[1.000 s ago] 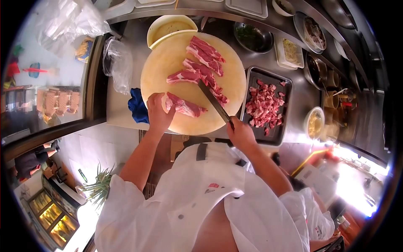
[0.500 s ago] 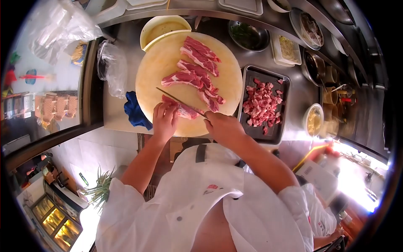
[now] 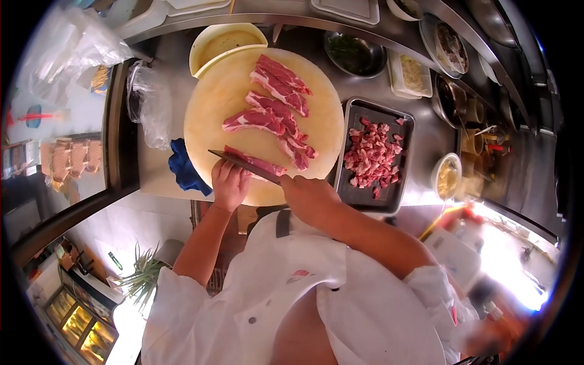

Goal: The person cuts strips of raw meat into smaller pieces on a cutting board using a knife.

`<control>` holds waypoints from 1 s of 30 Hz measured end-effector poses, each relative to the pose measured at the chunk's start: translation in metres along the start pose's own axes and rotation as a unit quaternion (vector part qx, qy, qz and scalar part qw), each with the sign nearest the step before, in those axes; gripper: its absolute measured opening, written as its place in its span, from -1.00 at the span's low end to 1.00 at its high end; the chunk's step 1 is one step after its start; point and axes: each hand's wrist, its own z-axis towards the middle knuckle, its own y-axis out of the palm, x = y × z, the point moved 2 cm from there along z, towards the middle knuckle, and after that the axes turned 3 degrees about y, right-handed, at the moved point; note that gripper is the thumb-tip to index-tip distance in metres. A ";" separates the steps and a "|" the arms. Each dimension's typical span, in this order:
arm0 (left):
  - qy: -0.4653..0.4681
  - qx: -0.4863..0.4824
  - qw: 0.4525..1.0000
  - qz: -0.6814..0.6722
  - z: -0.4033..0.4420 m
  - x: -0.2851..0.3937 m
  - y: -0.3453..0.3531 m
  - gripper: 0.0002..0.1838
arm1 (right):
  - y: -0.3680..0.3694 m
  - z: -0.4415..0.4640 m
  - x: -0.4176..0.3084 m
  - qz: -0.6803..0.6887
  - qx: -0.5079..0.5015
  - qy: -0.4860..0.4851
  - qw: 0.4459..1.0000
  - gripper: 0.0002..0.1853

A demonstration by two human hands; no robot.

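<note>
My right hand is wrapped round the handle of a knife, whose blade points left over a strip of raw meat near the front of the round cutting board. With curled fingers, my left hand presses and grips the left part of that strip. The blade lies along the strip, close to the left fingertips; whether it has entered the meat I cannot tell. Several larger slabs of raw meat lie farther back on the board.
Right of the board stands a dark metal tray with diced meat. A blue cloth and a plastic bag lie at the left. A yellowish bowl, a bowl of greens and a small bowl surround the board.
The knife has moved from crossing the strip at a slant to lying more along it, nearer the left fingers. The whole view has shifted slightly.
</note>
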 end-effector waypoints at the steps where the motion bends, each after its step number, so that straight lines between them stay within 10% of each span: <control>1: 0.000 -0.002 1.000 0.001 -0.002 -0.001 0.002 -0.71 | -0.003 0.000 0.000 0.005 -0.008 0.001 1.000 -0.75; 30: -0.007 -0.005 0.999 -0.052 -0.008 -0.007 0.004 -0.76 | 0.006 0.019 0.014 0.029 -0.025 -0.022 0.999 -0.67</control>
